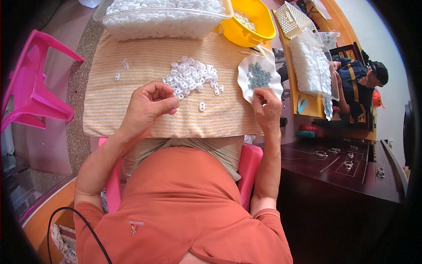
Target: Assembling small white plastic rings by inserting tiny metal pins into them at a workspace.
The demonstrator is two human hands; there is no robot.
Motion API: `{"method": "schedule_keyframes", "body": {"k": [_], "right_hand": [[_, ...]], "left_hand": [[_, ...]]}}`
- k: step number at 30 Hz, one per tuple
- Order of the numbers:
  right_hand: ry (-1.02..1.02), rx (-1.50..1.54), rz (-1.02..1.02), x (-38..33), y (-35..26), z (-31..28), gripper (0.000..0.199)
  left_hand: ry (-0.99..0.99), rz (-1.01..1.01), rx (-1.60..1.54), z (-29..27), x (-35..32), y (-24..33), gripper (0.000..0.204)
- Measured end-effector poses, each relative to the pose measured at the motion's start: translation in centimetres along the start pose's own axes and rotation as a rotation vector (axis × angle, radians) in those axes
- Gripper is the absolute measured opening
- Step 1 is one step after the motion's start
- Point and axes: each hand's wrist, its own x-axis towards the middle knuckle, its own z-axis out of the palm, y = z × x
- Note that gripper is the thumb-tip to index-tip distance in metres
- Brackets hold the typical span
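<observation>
Spread over the lap as a work surface, a striped yellow towel carries a loose pile of small white plastic pieces, with a few strays lying apart toward the towel's left side and one single piece near the front edge. The left hand is held just in front of the pile, thumb and forefinger pinched together; whether a piece is gripped between them cannot be told. The right hand is positioned at the near rim of a white scalloped dish holding small grey-green parts, its fingertips drawn together on something too small to identify. Beyond the towel, a clear tub filled with white pieces and a yellow bowl are placed. A pink plastic chair stands at left; another person is seated at far right.
</observation>
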Motion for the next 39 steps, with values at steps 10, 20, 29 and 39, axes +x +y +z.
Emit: {"method": "schedule_keyframes", "body": {"k": [10,20,29,39], "right_hand": [[0.002,-0.045,-0.128,0.1,0.6,0.1,0.015],[-0.002,-0.010,-0.019,0.1,0.1,0.0,0.013],[-0.006,-0.019,-0.129,0.1,1.1,0.1,0.016],[0.026,-0.078,-0.133,0.1,0.7,0.0,0.011]], "left_hand": [[-0.001,0.008,0.024,-0.1,0.0,0.0,0.017],[0.022,0.026,0.005,0.0,0.0,0.0,0.020],[0.013,0.017,0.051,0.1,0.0,0.1,0.013],[0.012,0.023,0.072,0.0,-0.1,0.1,0.011]]}}
